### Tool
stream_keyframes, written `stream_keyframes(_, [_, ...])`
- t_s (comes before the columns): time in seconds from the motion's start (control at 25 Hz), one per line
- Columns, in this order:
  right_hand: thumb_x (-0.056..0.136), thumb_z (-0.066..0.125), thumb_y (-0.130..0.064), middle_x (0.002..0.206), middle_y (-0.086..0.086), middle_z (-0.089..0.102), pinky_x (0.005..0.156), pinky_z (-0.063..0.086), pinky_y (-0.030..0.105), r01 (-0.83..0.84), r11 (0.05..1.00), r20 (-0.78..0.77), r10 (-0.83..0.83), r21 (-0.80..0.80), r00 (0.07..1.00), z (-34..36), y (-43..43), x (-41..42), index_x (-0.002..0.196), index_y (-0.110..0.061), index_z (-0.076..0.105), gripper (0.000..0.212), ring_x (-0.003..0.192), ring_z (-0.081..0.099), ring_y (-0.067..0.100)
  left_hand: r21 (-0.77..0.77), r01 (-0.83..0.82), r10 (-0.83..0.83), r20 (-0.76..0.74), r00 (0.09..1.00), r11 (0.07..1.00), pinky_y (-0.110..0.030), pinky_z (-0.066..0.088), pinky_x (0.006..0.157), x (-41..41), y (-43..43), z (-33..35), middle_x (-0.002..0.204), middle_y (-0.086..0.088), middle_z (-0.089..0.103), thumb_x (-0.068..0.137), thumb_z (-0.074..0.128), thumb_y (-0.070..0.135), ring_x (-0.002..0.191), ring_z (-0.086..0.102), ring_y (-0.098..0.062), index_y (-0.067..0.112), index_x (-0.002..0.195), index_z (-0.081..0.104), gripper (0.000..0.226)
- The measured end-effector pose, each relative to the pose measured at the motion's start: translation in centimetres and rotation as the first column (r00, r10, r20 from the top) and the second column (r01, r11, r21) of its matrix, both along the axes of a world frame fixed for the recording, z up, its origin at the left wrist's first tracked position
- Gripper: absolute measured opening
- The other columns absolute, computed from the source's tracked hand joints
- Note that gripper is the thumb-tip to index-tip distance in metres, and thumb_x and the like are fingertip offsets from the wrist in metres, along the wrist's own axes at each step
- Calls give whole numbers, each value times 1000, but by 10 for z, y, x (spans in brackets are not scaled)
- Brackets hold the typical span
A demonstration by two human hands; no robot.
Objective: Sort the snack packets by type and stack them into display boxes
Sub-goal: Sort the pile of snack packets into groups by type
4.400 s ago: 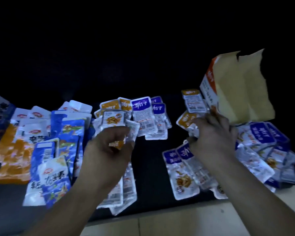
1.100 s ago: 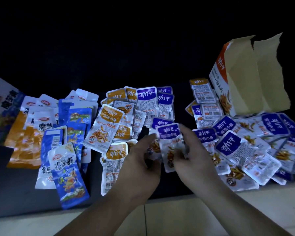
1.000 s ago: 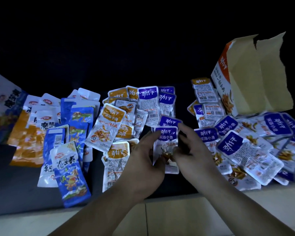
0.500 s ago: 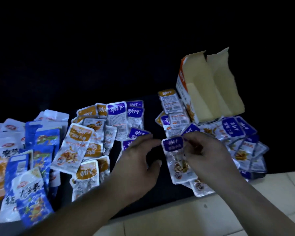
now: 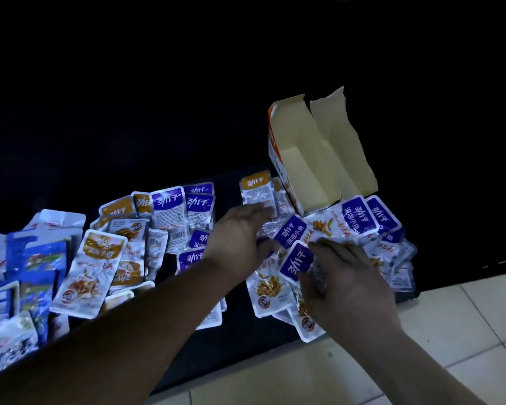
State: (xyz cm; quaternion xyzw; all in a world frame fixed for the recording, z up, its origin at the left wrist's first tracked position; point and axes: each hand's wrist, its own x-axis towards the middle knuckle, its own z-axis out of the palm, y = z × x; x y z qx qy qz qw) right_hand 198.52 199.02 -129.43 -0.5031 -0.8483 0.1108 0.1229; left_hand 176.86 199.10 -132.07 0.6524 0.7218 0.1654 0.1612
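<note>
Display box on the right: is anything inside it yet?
The open display box shows only bare pale cardboard inside, no packets. Its lower edge is hidden behind the purple packets piled against it, so that part cannot be checked.

1. At your 3 o'clock, purple-banded packets [image 5: 360, 217] are silver below.
2. At 9 o'clock, orange-banded packets [image 5: 98, 249]; farther out, blue packets [image 5: 35, 258].
3. Your display box [image 5: 304, 159]: orange-white outside, cream inside.

Display box [image 5: 310, 159] stands at the rear right of the mat [image 5: 246, 340]; right packet heap [image 5: 360, 220] just before it, centre packet spread [image 5: 170, 211] leftward, left packet pile [image 5: 35, 258] beyond that; tiled floor [image 5: 450, 331] along the mat's near edge.
</note>
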Motion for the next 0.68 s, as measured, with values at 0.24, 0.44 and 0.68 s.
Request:
stream_keyframes(0.24, [84, 77, -28, 115, -3, 68, 74, 57, 40, 56, 998, -111, -59, -35, 992, 10, 3, -8, 121, -21, 68, 39, 110, 62, 27, 191, 111, -62, -246, 967, 975, -41, 59, 59, -19, -1, -9, 98, -3, 72, 90, 66, 12, 83, 70, -32, 19, 115, 72, 27])
stream_keyframes(0.44, [95, 67, -25, 122, -14, 60, 83, 53, 27, -69, 986, -360, 11, -149, 933, 19, 1, -22, 129, -30, 63, 35, 108, 60, 9, 331, -165, 128, 132, 983, 929, -35, 59, 69, -29, -6, 18, 109, -3, 76, 100, 60, 9, 86, 73, -24, 20, 122, 74, 28])
stream_keyframes(0.68, [96, 69, -31, 101, 3, 79, 81, 62, 41, -199, 485, -521, -744, -852, 419, 54, 4, -73, 112, -19, 71, 21, 92, 77, 22, 395, -109, -75, 421, 904, 912, -29, 57, 95, 1, -76, 44, 138, 6, 65, 99, 61, 0, 121, 65, -5, 22, 129, 73, 39])
